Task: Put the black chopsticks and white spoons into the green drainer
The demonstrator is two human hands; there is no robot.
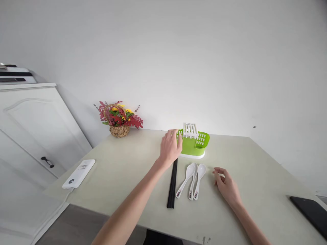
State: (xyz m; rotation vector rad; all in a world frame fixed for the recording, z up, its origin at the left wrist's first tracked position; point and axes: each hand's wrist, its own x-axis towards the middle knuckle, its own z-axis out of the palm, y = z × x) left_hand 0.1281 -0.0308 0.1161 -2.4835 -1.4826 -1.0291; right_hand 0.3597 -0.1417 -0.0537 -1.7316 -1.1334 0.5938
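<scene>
My left hand (pixel 170 145) is at the left end of a green cutlery holder (pixel 189 147) with a white base and a white slatted top piece. Its bent fingers and thumb close around the holder's left rim, and the hand covers most of that end. Below this hand lie black chopsticks (pixel 172 185) side by side, their far ends near the holder. To their right are three white spoons (pixel 189 173), bowls pointing away from me and handles toward me. My right hand (pixel 227 185) rests on the table right of the spoons, loosely curled, fingers apart, holding nothing.
A wicker basket of red and yellow flowers (pixel 119 131) stands at the back left. A white power bank (pixel 79 173) with a cable lies on the table's left side. A black phone (pixel 310 212) is at the right edge. A white cabinet (pixel 30 136) adjoins the left.
</scene>
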